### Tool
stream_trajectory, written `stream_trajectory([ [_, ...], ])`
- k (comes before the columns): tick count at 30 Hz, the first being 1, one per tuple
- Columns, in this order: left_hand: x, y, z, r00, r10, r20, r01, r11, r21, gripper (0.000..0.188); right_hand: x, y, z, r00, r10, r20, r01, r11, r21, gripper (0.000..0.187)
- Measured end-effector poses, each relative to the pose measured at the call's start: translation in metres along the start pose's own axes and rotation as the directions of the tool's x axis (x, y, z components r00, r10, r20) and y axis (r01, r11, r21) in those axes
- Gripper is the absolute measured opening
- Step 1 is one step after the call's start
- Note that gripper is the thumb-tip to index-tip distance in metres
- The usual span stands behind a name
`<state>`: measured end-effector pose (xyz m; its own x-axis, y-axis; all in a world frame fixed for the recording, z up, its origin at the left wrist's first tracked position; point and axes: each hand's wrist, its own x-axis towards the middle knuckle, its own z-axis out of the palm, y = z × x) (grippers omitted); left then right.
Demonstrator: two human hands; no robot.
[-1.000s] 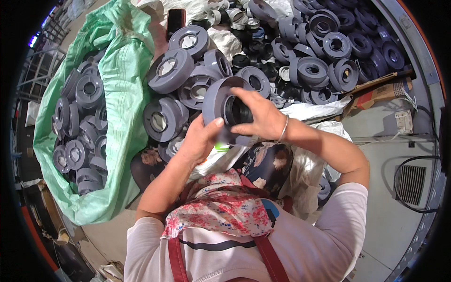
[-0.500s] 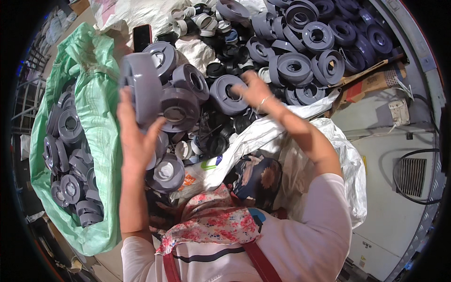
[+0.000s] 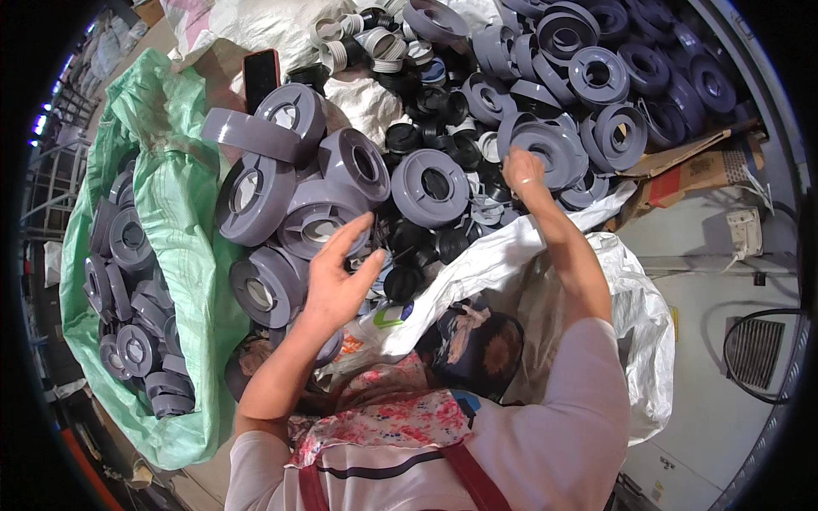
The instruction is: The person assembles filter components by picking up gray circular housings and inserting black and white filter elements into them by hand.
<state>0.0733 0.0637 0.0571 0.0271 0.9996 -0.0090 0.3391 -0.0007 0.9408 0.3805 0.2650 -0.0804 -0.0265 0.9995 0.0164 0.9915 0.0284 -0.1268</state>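
Note:
My left hand is open, its fingers spread and nothing in them, just in front of a pile of round grey plastic parts. My right hand has its fingers closed at the near left edge of a wide grey plastic ring on the right-hand heap. The fingertips are partly hidden behind the hand. A single grey ring part with a dark centre lies between the two hands. Tilted on the left pile, another grey ring shows its smooth outer wall.
A green woven sack at the left gapes over several grey parts. Black and white threaded plastic pieces lie in the middle. A phone rests at the back. White sacking crosses in front; cardboard lies at the right.
My left hand has let go of a grey ring on the left pile and moved right and nearer. My right hand has moved right, from the middle grey part to the right-hand heap.

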Motion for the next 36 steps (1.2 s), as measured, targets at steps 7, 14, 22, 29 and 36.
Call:
stream_trajectory([
  [7,0.026,-0.014,0.049,0.859,-0.427,0.282,0.444,0.348,-0.825,0.042,-0.119,-0.084,-0.091,0.496,-0.813,-0.307,0.774,0.253,0.581,0.013],
  [14,-0.006,-0.014,0.023,0.872,-0.446,0.202,0.429,0.498,-0.753,0.039,0.019,-0.056,-0.008,0.954,-0.299,0.028,0.292,0.946,0.139,0.074],
  [22,-0.015,-0.02,0.016,0.918,-0.387,0.089,0.329,0.617,-0.715,0.038,-0.01,-0.084,-0.056,0.883,-0.467,0.041,0.393,0.786,0.478,0.089],
  [29,-0.018,0.0,0.038,0.948,-0.283,0.148,0.271,0.468,-0.841,0.043,-0.135,-0.135,-0.139,0.773,-0.616,0.15,0.465,0.712,0.527,0.083],
  [36,-0.04,0.005,0.008,0.913,-0.261,0.312,0.391,0.348,-0.852,0.045,-0.151,-0.143,-0.162,0.483,-0.875,-0.021,0.823,0.445,0.353,0.072],
])
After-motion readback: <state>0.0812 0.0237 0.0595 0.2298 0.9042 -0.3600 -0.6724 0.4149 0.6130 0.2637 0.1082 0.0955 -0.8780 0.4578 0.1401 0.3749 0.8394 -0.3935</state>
